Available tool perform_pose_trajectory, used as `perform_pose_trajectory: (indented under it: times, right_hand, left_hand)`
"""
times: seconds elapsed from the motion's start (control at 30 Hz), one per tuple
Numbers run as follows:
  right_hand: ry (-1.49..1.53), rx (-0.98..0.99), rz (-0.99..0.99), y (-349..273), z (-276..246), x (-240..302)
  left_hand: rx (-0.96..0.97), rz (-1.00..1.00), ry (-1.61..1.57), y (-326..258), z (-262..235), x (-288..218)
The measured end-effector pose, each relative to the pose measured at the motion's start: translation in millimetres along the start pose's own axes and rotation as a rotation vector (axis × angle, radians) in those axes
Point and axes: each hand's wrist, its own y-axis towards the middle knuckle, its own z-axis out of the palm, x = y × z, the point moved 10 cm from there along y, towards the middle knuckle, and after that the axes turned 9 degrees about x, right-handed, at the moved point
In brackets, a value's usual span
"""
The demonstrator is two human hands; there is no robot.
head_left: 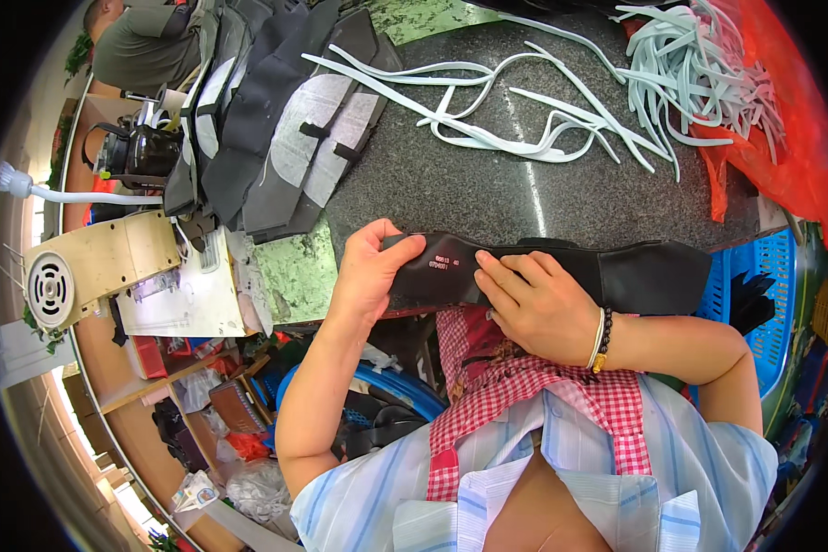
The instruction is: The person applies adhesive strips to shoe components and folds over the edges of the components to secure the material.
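A long black leather-like piece [649,276], with small pale printing near its left part, lies across the front edge of the dark stone worktop [414,198]. My left hand [373,276] is closed on its left end, the thumb on top and the other fingers mostly hidden. My right hand [547,308] rests on the middle of the piece, with fingers stretched out and spread over its surface. The thumb of that hand does not show clearly. Beyond my hands, loose pale strips [524,147] lie on the worktop.
Stacked black pieces with grey patches [317,138] lie at the back left. A tangled heap of pale strips [676,60] sits on a red plastic bag [782,83]. A beige machine [110,262] stands left, a blue basket [768,294] right. Another person [147,46] is at far left.
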Motion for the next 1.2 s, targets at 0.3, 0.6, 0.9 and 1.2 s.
perform_pose_trajectory:
  times: [0.3, 0.6, 0.9, 1.2]
  right_hand:
    - [0.116, 0.158, 0.011, 8.1, 3.7, -1.5]
    - [-0.063, 0.255, 0.116, 42.4, 10.0, -0.9]
    - [0.236, 0.107, 0.04, -23.6, -20.2, -33.7]
    - [0.103, 0.089, -0.013, -70.8, -14.4, -52.1]
  left_hand:
    - [-0.172, 0.499, 0.774, -11.8, -1.1, -41.8]
    - [-0.502, 0.892, 1.557, -43.3, 47.5, -72.4]
    - [0.141, 0.883, 1.586, -61.6, 121.4, -17.5]
    - [0.187, 1.058, 1.799, -64.0, 188.9, -2.3]
